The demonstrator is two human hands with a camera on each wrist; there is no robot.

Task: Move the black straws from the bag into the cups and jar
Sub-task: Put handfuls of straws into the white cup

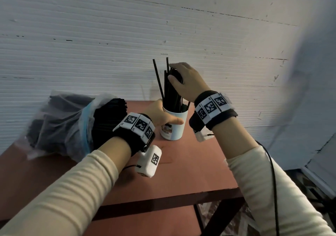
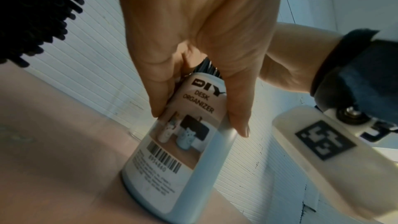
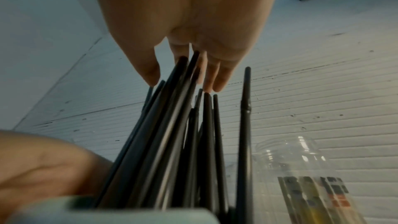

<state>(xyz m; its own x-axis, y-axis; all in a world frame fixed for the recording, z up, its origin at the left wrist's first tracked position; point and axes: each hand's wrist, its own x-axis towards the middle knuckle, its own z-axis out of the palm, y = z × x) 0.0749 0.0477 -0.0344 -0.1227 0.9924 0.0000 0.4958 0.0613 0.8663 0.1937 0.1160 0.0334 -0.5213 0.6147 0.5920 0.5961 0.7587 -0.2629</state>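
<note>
A white cup (image 1: 177,130) with a printed label stands on the red-brown table (image 1: 190,166). My left hand (image 1: 163,116) grips it near the rim; in the left wrist view thumb and fingers wrap the cup (image 2: 172,159). Several black straws (image 1: 171,92) stand in it, two of them leaning free to the left. My right hand (image 1: 172,72) is over the bundle's top and holds the straws (image 3: 172,117) between thumb and fingers. A clear plastic bag (image 1: 60,123) full of black straws lies at the table's left, its open mouth facing the cup.
A clear jar (image 3: 301,156) with a coloured label stands just beyond the cup in the right wrist view; the head view hides it. A white ribbed wall (image 1: 127,44) runs close behind the table. The table's right and front edges are near my arms.
</note>
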